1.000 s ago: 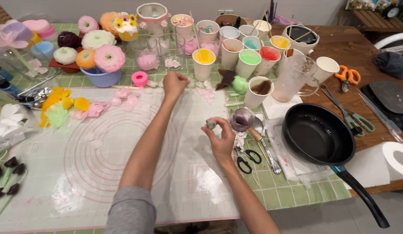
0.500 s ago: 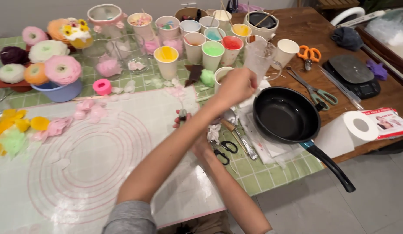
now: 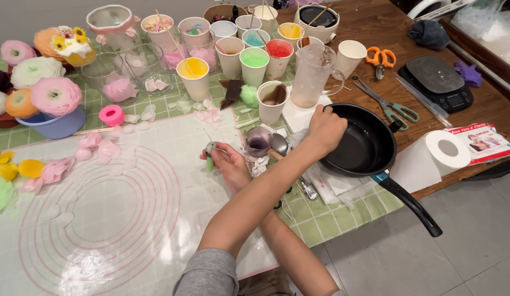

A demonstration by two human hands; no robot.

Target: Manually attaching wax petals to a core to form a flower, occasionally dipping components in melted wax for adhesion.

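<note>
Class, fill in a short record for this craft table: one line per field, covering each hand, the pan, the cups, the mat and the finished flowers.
Left hand: left hand crosses over the right arm and rests at the rim of the black frying pan
Right hand: right hand pinches a small green piece above the silicone mat
Cups: paper cups of coloured material stand behind the mat
Flowers: finished flowers at far left, one on a blue bowl
Nearby: paper towel roll right of the pan
</note>
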